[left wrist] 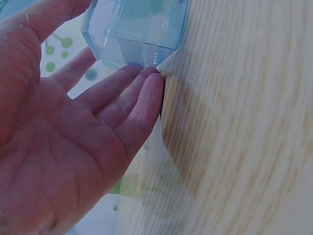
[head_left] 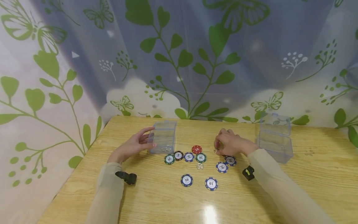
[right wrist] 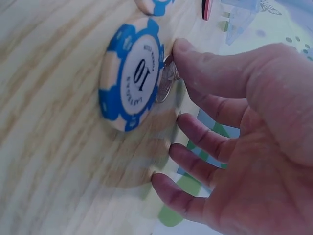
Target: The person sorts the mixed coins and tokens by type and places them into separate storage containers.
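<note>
Across the table [head_left: 156, 199], between the hands, lie chips [head_left: 186, 180] reading 10, 20, 50 and 100; smaller lettering is blurred. The left hand [head_left: 133, 146] grips the left box [head_left: 162, 135], which has coins [head_left: 165, 149] inside. The right hand [head_left: 229, 142] has its thumb at a coin [right wrist: 166, 85] beside a blue 10; I cannot tell whether it pinches. Behind that wrist stands the right box [head_left: 275, 147], lid raised.

Long sleeves [head_left: 107, 193], pale beige. Left: black band [head_left: 120, 175] with boxy unit [head_left: 131, 179]. Right: black block [head_left: 247, 173], yellow-green mark [head_left: 247, 173].
</note>
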`<state>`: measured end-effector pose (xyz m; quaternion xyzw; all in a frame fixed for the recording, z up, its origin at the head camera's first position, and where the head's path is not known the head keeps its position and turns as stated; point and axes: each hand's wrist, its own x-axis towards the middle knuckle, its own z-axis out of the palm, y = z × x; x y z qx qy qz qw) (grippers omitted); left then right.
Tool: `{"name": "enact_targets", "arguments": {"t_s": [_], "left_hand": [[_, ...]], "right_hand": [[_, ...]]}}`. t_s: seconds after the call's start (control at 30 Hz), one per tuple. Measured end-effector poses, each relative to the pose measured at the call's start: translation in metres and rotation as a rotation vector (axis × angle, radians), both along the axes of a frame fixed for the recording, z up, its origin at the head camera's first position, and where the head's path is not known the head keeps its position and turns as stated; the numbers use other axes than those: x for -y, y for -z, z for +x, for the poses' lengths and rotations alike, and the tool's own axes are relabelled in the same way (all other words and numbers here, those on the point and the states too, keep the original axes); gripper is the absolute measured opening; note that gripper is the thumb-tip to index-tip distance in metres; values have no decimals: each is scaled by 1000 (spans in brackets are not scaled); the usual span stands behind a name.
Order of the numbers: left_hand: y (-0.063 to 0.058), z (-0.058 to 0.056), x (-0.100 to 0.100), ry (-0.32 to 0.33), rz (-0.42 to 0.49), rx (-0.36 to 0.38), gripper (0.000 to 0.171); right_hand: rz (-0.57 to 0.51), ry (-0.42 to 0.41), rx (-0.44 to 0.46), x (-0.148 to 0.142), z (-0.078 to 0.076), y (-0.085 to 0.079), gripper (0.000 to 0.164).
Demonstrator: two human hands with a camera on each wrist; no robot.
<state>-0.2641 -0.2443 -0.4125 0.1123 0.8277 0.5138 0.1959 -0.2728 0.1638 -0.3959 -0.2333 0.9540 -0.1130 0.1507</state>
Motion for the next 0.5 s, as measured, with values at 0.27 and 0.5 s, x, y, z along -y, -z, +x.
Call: {"name": "enact_targets", "arguments": {"t_s": [0.27,0.5], "left_hand": [[0,0,0,-1,3,0,84],[1,0,0,-3,0,-2,84]], "right_hand": [[53,-12,-1,8,1,-7,9],[91,-51,18,9,0,-8,7]]}}
